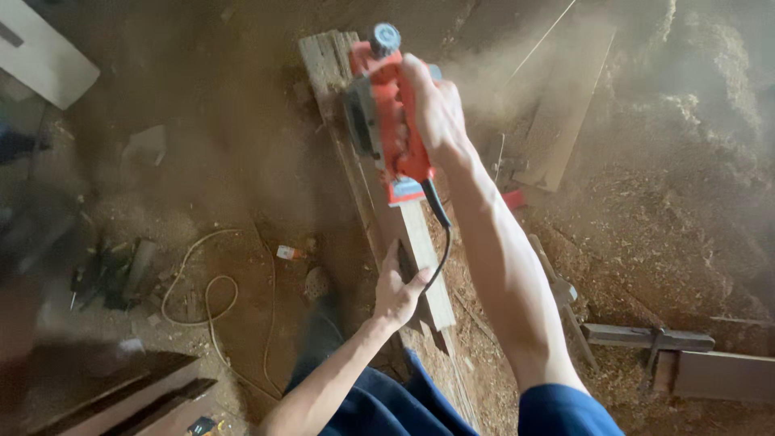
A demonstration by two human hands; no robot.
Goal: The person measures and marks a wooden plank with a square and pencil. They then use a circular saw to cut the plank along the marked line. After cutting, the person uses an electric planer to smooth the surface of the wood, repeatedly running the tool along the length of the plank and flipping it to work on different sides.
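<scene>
Gripping the heavy red planer (pixel 386 113) by its handle, my right hand (pixel 436 109) steers while my left hand (pixel 397 292) clamps the stiff plank (pixel 420 242).

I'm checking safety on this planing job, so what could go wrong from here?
The left hand steadies the wood plank directly behind the red power planer; a kickback or slip could reach it. The black cord hangs close to that hand and could snag. Thick sawdust in the air may hide the cut from the right hand guiding it.
</scene>
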